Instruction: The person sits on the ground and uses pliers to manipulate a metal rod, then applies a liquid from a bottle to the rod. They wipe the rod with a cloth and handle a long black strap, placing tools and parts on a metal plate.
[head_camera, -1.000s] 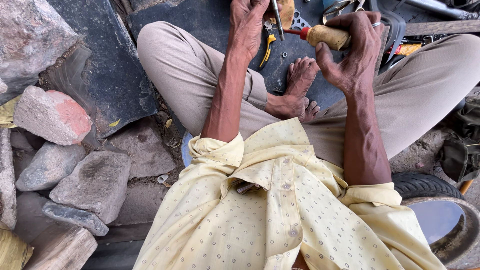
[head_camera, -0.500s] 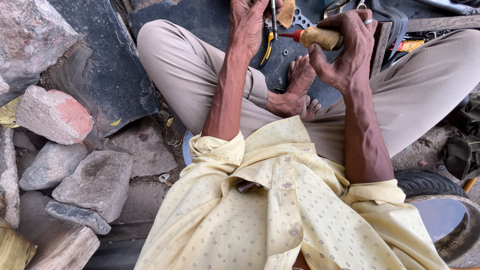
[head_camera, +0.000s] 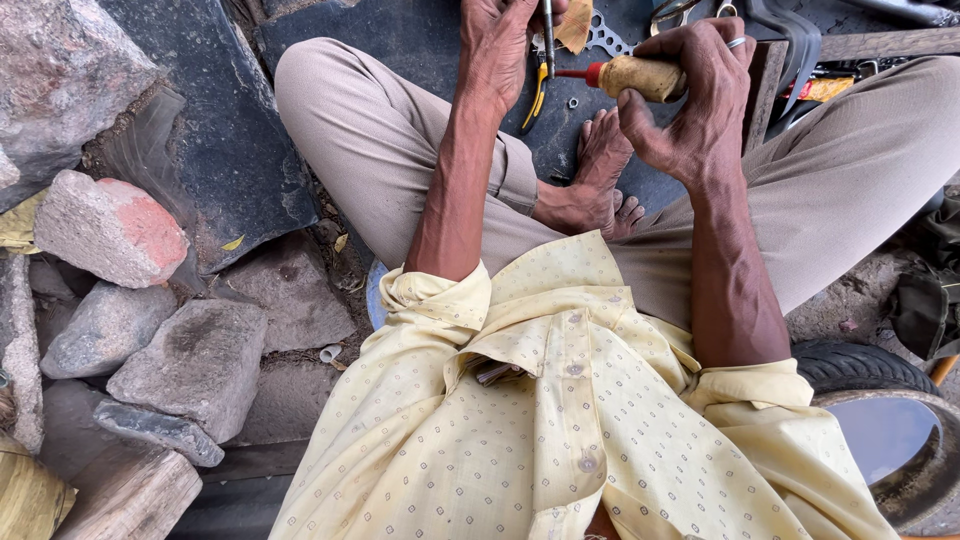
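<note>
Head view: right hand (head_camera: 700, 95) grips a wooden-handled tool (head_camera: 640, 77) above dark ground sheet (head_camera: 230, 150) beside stones (head_camera: 110, 228).

An outdoor ground-level repair spot: rough stones (head_camera: 150, 330), pliers (head_camera: 537, 95), a tyre (head_camera: 880, 380) nearby.

Pale yellow dotted shirt (head_camera: 560, 430), beige trousers (head_camera: 370, 140), pinkish-red stone (head_camera: 110, 228).

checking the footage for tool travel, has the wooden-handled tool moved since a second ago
Yes. The wooden-handled tool in the right hand has dropped slightly toward the bare foot, still pointing left toward the left hand.
</note>
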